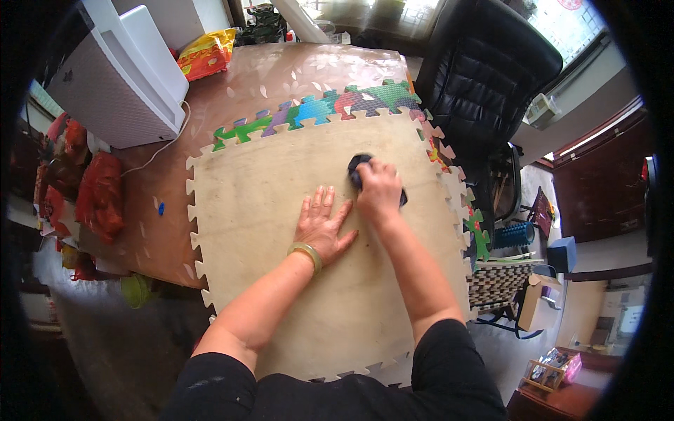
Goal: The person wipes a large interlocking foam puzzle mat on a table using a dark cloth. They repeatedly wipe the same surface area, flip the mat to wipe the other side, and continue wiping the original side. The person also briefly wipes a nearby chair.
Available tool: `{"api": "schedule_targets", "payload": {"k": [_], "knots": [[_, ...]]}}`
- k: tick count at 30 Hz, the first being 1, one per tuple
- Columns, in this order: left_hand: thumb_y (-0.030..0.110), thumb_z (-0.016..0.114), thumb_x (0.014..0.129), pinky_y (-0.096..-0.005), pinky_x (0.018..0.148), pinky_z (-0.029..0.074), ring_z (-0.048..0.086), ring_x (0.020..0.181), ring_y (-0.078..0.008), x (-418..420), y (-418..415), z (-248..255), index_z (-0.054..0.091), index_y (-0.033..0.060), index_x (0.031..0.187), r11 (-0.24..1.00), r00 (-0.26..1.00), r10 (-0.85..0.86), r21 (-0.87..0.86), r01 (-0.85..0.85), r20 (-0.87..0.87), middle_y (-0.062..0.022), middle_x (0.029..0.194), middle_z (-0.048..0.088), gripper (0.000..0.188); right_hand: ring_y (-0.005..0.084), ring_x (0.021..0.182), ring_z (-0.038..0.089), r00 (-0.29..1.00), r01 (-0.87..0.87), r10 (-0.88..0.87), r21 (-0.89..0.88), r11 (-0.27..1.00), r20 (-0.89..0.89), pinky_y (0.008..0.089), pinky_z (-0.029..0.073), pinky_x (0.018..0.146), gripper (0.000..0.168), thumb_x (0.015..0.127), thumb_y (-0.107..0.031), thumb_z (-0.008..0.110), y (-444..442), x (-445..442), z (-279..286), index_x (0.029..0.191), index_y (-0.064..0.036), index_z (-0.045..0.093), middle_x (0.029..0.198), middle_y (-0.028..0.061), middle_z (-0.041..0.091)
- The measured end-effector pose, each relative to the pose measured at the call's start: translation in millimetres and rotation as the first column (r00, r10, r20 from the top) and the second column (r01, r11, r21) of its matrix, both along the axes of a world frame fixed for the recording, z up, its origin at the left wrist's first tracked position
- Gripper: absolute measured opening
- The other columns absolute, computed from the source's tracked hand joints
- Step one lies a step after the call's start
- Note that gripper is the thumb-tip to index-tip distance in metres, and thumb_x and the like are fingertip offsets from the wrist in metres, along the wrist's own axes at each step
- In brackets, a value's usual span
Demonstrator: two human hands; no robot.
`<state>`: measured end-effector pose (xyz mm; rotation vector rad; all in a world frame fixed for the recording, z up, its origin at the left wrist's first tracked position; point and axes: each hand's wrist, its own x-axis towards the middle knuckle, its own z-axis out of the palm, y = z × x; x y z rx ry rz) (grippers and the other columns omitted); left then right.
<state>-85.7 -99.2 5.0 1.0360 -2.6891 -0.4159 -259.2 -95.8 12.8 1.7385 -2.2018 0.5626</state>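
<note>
A large cream foam mat tile with jigsaw edges [279,263] lies before me, its surface marked by greyish smudges. Flat on its middle rests my left hand [322,226], fingers spread, with a pale green bangle [308,253] at the wrist. To the right of it, my right hand [380,189] grips a dark object [359,169], perhaps a brush or cloth, against the tile; it is blurred and partly hidden by the fingers. Beneath the tile, colourful printed foam mat pieces [313,110] stick out along the far and right edges.
The table [158,237] has a patterned brown cover. At its left stand a white appliance [126,89] with a cord and red plastic bags [100,194]; a yellow-red packet [208,55] lies behind. A black padded chair [489,68] stands at the far right, a woven seat [500,284] nearer.
</note>
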Motion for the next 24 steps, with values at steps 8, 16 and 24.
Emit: {"api": "schedule_targets", "payload": {"k": [8, 16, 24], "knots": [[0.052, 0.058, 0.085, -0.0498, 0.118, 0.014, 0.019, 0.146, -0.0339, 3, -2, -1, 0.049, 0.0159, 0.14, 1.0, 1.0, -0.015, -0.009, 0.015, 0.02, -0.019, 0.154, 0.028, 0.066, 0.0296, 0.102, 0.056, 0.993, -0.114, 0.113, 0.027, 0.993, 0.04, 0.042, 0.046, 0.081, 0.037, 0.069, -0.005, 0.062, 35, 17, 2, 0.104, -0.015, 0.063, 0.113, 0.0085, 0.061], [0.053, 0.059, 0.085, -0.0506, 0.117, 0.014, 0.02, 0.145, -0.0348, 2, -1, -6, 0.05, 0.0199, 0.14, 0.999, 0.999, -0.025, -0.031, 0.023, -0.039, -0.0194, 0.154, 0.028, 0.064, 0.0298, 0.098, 0.058, 0.993, 0.004, -0.004, 0.001, 1.0, -0.121, 0.0443, 0.047, 0.079, 0.019, 0.079, -0.011, 0.056, -53, -35, -12, 0.096, -0.015, 0.062, 0.104, 0.008, 0.063], [0.052, 0.058, 0.086, -0.0512, 0.117, 0.014, 0.019, 0.145, -0.0343, 4, -1, -4, 0.049, 0.0201, 0.141, 1.0, 0.999, -0.028, -0.016, 0.027, -0.044, -0.0182, 0.154, 0.028, 0.064, 0.028, 0.106, 0.057, 0.972, 0.185, -0.16, 0.14, 0.973, -0.174, 0.0465, 0.049, 0.082, 0.018, 0.084, -0.014, 0.054, -131, -69, -22, 0.101, -0.018, 0.061, 0.109, 0.0053, 0.062]]}}
